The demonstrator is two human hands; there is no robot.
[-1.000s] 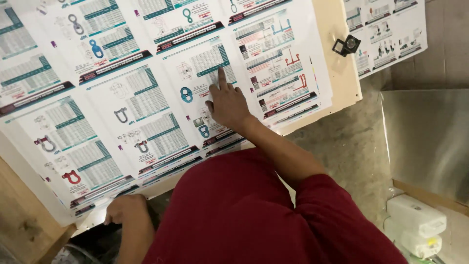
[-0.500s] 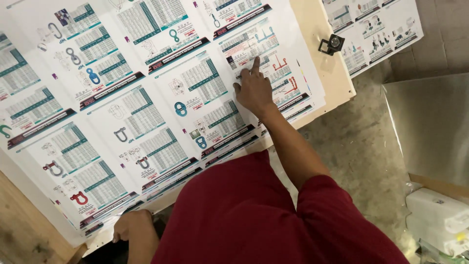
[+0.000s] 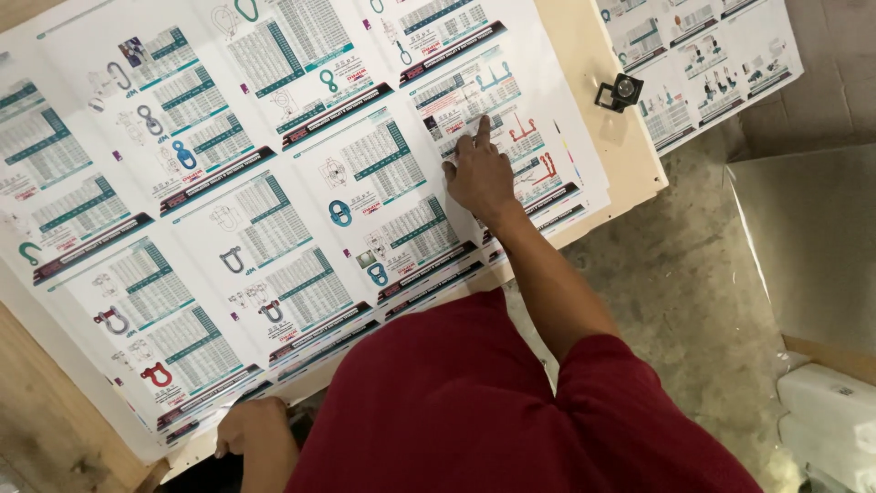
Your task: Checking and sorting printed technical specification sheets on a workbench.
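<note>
The right hand has slid up and to the right across the printed sheet over the last second, from the middle panels toward the panels near the sheet's far right edge. Its forefinger is stretched out with the tip pressed on a panel of red and teal drawings, and the other fingers are curled under. This looks like a check that moves from panel to panel. The left hand has stayed at the near edge of the sheet, closed loosely; whether it pinches the paper cannot be told, as the red shirt covers part of it. Beyond the right hand, a small black magnifier sits on the wooden table, touching a second sheet that the frame cuts off. The small print is too fine to make out.
</note>
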